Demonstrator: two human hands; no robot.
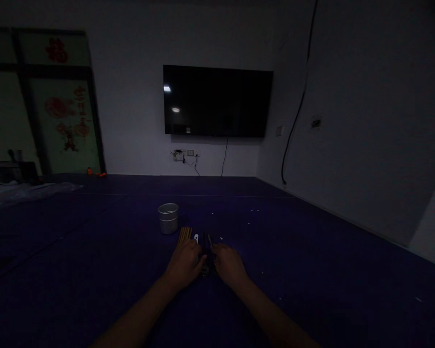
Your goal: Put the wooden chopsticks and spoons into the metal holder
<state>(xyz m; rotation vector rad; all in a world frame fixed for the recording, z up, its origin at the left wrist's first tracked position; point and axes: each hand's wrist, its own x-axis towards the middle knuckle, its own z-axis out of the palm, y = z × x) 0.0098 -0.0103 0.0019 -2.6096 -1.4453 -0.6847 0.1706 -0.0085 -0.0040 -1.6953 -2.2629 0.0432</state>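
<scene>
My left hand (pixel 184 261) lies over the near ends of several thin brown sticks (pixel 184 235), which look like chopsticks, side by side. Its fingers bend down beside a slim piece with a white, holed end (pixel 196 238), and its thumb points right. Between the hands is a dark tool (pixel 205 269) that resembles scissors, mostly lost in shadow. The fingers of my right hand (pixel 230 263) are curled around a slim dark object (pixel 210 239) whose tip sticks out beyond them. Past the sticks, to the left, a grey metal mesh cup (pixel 168 220) stands upright.
A dark blue-purple surface (pixel 130 232) stretches to the wall. Small white scraps (pixel 249 224) are scattered to the right. Clear plastic sheeting (pixel 32 193) lies at far left, with small orange objects (pixel 100 174) by the door. A television (pixel 217 101) hangs on the wall.
</scene>
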